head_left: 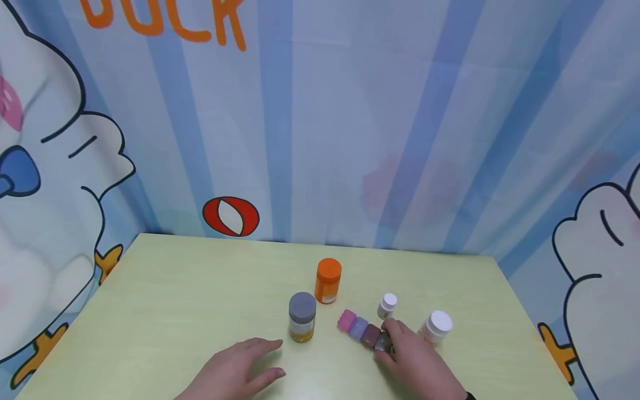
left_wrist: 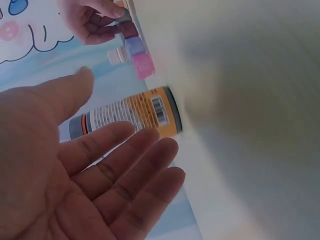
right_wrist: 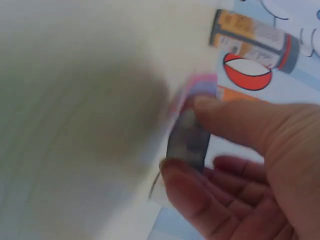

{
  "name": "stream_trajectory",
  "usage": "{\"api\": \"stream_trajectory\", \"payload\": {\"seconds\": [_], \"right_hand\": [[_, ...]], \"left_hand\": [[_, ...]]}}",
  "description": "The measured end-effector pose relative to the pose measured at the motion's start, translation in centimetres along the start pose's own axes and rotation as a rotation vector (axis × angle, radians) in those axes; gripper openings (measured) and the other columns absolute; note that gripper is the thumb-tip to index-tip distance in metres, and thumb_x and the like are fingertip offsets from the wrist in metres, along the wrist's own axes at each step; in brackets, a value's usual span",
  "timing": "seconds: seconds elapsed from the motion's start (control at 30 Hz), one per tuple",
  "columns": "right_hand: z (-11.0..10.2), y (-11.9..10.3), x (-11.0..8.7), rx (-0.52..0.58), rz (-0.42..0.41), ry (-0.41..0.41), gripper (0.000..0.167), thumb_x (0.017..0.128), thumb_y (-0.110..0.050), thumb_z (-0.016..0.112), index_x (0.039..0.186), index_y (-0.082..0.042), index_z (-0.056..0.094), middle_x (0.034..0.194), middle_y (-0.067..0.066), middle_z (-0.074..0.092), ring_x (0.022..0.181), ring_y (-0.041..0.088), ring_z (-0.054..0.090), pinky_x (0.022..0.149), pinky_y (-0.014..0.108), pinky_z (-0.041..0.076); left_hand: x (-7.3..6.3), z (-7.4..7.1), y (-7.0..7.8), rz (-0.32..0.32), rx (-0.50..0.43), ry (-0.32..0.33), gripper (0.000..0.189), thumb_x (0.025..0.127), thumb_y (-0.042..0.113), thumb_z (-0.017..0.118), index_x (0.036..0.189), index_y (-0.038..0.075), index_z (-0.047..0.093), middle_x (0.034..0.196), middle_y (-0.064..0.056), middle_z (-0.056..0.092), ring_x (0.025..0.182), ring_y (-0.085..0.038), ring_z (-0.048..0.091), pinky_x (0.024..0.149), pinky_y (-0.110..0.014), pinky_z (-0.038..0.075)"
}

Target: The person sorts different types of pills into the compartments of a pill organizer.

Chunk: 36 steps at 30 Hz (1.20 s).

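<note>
My right hand (head_left: 412, 358) pinches the dark grey end of a pill organizer (head_left: 358, 328), a row of joined translucent compartments in pink, lavender, maroon and dark grey. Its thumb and fingertips lie on either side of that grey end (right_wrist: 187, 145) in the right wrist view. To the left, my left hand (head_left: 237, 366) holds nothing, fingers apart and extended. Nearest to it stands a grey-lidded bottle (head_left: 302, 316) with amber at its base; the left wrist view shows a barcode on this bottle (left_wrist: 135, 112), just beyond the fingertips.
An orange bottle (head_left: 328, 280) stands behind the grey-lidded one. A small white bottle (head_left: 387, 305) is just behind the right fingers, and a larger white-capped bottle (head_left: 436, 326) stands to their right. The pale yellow table (head_left: 200, 289) ends at a striped cartoon curtain (head_left: 325, 139).
</note>
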State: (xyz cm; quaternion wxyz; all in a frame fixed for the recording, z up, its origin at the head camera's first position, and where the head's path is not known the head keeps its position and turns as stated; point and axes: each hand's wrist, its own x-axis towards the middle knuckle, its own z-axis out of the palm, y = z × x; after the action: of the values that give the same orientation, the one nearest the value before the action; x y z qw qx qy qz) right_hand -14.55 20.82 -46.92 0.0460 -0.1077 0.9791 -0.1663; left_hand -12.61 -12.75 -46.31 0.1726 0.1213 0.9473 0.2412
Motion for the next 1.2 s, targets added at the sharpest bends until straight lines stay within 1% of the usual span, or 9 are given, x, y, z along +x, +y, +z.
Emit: {"api": "stream_trajectory", "payload": {"seconds": [0.13, 0.23, 0.43, 0.57, 0.8, 0.87, 1.0, 1.07, 1.2], "right_hand": [[-0.4, -0.6, -1.3, 0.035, -0.057, -0.075, 0.039, 0.087, -0.034, 0.071, 0.117, -0.018, 0.053, 0.097, -0.012, 0.059, 0.082, 0.004, 0.052, 0.074, 0.029, 0.051], [-0.4, -1.0, -1.9, 0.068, -0.105, -0.109, 0.036, 0.087, -0.035, 0.070, 0.116, -0.021, 0.053, 0.095, -0.015, 0.057, 0.080, 0.001, 0.051, 0.072, 0.026, 0.050], [0.3, -1.5, -1.6, 0.134, -0.139, -0.203, 0.034, 0.087, -0.038, 0.070, 0.115, -0.026, 0.054, 0.094, -0.017, 0.057, 0.076, 0.001, 0.050, 0.070, 0.027, 0.049], [0.9, -1.7, -1.2, 0.106, -0.176, -0.233, 0.034, 0.086, -0.038, 0.070, 0.115, -0.026, 0.057, 0.096, -0.016, 0.059, 0.079, 0.002, 0.052, 0.073, 0.028, 0.051], [1.0, -1.7, -1.2, 0.003, -0.277, -0.239, 0.042, 0.087, -0.041, 0.069, 0.124, -0.022, 0.063, 0.115, -0.009, 0.066, 0.101, 0.007, 0.061, 0.085, 0.034, 0.054], [0.9, -1.7, -1.3, -0.016, -0.299, -0.229, 0.045, 0.087, -0.041, 0.069, 0.127, -0.021, 0.063, 0.118, -0.007, 0.066, 0.106, 0.010, 0.062, 0.087, 0.034, 0.054], [0.8, -1.7, -1.4, -0.052, -0.365, -0.167, 0.046, 0.088, -0.040, 0.069, 0.129, -0.019, 0.063, 0.123, -0.006, 0.066, 0.111, 0.012, 0.062, 0.089, 0.033, 0.054], [0.8, -1.7, -1.4, -0.061, -0.395, -0.141, 0.045, 0.089, -0.039, 0.068, 0.129, -0.018, 0.063, 0.124, -0.005, 0.065, 0.112, 0.013, 0.062, 0.089, 0.033, 0.054], [0.8, -1.9, -1.4, -0.069, -0.413, -0.142, 0.046, 0.091, -0.039, 0.066, 0.131, -0.018, 0.062, 0.127, -0.005, 0.064, 0.114, 0.012, 0.062, 0.090, 0.032, 0.054]], "left_hand": [[0.2, 0.6, 0.5, 0.038, -0.005, -0.028, 0.065, 0.078, 0.065, 0.066, 0.131, 0.028, 0.060, 0.124, 0.004, 0.064, 0.114, -0.023, 0.060, 0.092, -0.049, 0.051], [0.4, 1.0, 1.0, 0.061, -0.011, -0.057, 0.067, 0.076, 0.063, 0.069, 0.133, 0.028, 0.058, 0.125, 0.005, 0.063, 0.112, -0.021, 0.060, 0.091, -0.046, 0.052], [1.2, 1.7, 2.2, 0.098, -0.009, -0.085, 0.072, 0.075, 0.060, 0.072, 0.136, 0.026, 0.055, 0.129, 0.005, 0.061, 0.113, -0.018, 0.059, 0.093, -0.043, 0.052], [1.9, 2.2, 2.7, 0.114, -0.003, -0.079, 0.072, 0.076, 0.059, 0.072, 0.137, 0.025, 0.055, 0.131, 0.005, 0.060, 0.118, -0.018, 0.057, 0.095, -0.043, 0.051], [2.6, 3.1, 2.9, 0.095, -0.030, -0.085, 0.062, 0.078, 0.055, 0.073, 0.131, 0.028, 0.060, 0.123, 0.009, 0.064, 0.109, -0.014, 0.059, 0.094, -0.042, 0.051], [2.7, 3.3, 3.0, 0.109, -0.009, -0.071, 0.061, 0.079, 0.056, 0.072, 0.132, 0.028, 0.059, 0.123, 0.009, 0.064, 0.110, -0.015, 0.059, 0.094, -0.043, 0.051], [2.5, 3.6, 3.0, 0.173, 0.034, 0.022, 0.055, 0.084, 0.053, 0.067, 0.132, 0.025, 0.060, 0.126, 0.007, 0.063, 0.116, -0.017, 0.059, 0.096, -0.043, 0.050], [2.3, 3.7, 3.0, 0.196, 0.035, 0.066, 0.050, 0.086, 0.050, 0.066, 0.129, 0.024, 0.062, 0.126, 0.007, 0.064, 0.116, -0.017, 0.060, 0.096, -0.043, 0.049], [2.2, 3.5, 3.0, 0.179, 0.005, 0.071, 0.045, 0.085, 0.048, 0.068, 0.124, 0.025, 0.065, 0.123, 0.009, 0.065, 0.114, -0.016, 0.061, 0.094, -0.044, 0.050]]}}
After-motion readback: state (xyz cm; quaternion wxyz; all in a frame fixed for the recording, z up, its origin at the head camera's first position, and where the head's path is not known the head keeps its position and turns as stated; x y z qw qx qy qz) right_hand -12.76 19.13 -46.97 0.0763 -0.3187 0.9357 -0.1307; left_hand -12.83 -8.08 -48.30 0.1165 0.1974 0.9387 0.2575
